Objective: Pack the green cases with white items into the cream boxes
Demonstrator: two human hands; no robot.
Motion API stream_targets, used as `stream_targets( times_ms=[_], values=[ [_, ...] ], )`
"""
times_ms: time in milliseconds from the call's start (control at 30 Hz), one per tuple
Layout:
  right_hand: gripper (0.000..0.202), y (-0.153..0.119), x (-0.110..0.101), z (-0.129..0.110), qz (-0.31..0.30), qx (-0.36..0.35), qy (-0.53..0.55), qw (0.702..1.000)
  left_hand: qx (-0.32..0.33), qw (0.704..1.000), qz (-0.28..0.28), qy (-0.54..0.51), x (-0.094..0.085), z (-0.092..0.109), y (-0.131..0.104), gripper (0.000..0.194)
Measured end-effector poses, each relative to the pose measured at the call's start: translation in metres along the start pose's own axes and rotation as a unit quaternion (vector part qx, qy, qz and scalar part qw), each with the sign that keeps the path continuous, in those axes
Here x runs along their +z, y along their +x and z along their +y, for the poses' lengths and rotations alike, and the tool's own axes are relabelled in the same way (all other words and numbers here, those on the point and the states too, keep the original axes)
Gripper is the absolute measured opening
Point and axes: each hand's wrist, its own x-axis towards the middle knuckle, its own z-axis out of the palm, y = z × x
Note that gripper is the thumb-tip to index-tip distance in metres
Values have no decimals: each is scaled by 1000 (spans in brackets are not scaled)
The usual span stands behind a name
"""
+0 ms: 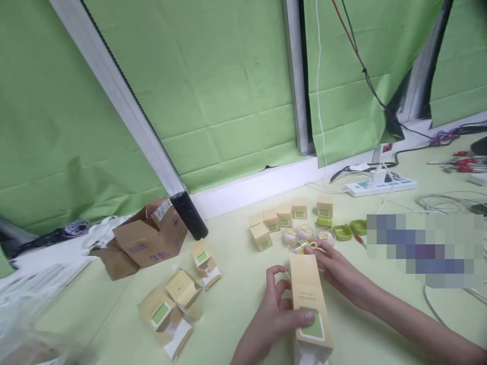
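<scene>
My left hand grips a tall beige cardboard box with a green, white-edged label, its thumb pressed on the label. The box's lower end shows white flaps, and its top flap stands up. Just behind the box, my right hand pinches a small yellow-green item with a yellow loop; the box and fingers partly hide it, so its kind is unclear. Close beyond my right hand lie round clear packs with pale pink contents. Green open cases sit to their right.
Several small beige boxes stand behind the clear packs. More opened boxes lie at the left, near a brown carton and a black cylinder. A white power strip, cables and red-handled tools are at the right.
</scene>
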Motion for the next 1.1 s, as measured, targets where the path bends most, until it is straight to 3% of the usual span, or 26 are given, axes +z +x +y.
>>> stream_targets(
  times_ms=[100, 233, 367, 533, 567, 633, 667, 733, 800, 833, 900, 1100],
  values=[
    [27, -4, 0, -1, -66, 51, -9, 996, 12, 1000, 18, -12, -5, -12, 2, 72],
    [27, -3, -4, 2, -106, 45, -129, 985, 29, 998, 50, -12, -5, -14, -3, 69],
    [38, 3, -6, 10, -112, 35, -198, 973, 20, 996, 70, -46, 1, -12, -6, 56],
    [64, 3, -5, 15, -123, 89, -235, 960, 9, 993, 70, -90, 6, -6, -7, 43],
    [67, 1, -5, 15, -119, 79, -254, 957, 15, 992, 81, -99, 6, -4, -8, 40],
    [64, -4, -6, 15, -116, -10, -322, 940, 36, 986, 116, -116, 4, 0, -9, 37],
    [67, -7, -7, 16, -127, -80, -371, 917, 53, 981, 139, -123, 3, 1, -10, 37],
    [76, -14, -8, 19, -183, -223, -476, 831, 94, 969, 188, -133, -1, 1, -10, 37],
    [53, -20, -8, 24, -238, -319, -558, 728, 127, 956, 222, -142, -3, -2, -10, 36],
    [33, -22, -8, 27, -253, -344, -582, 692, 136, 953, 228, -147, -4, -4, -10, 36],
    [21, -23, -7, 32, -262, -380, -605, 649, 145, 951, 223, -154, -4, -9, -8, 36],
    [34, -20, -3, 38, -226, -537, -628, 516, 140, 954, 241, -107, -8, -23, -2, 35]
  ],
)
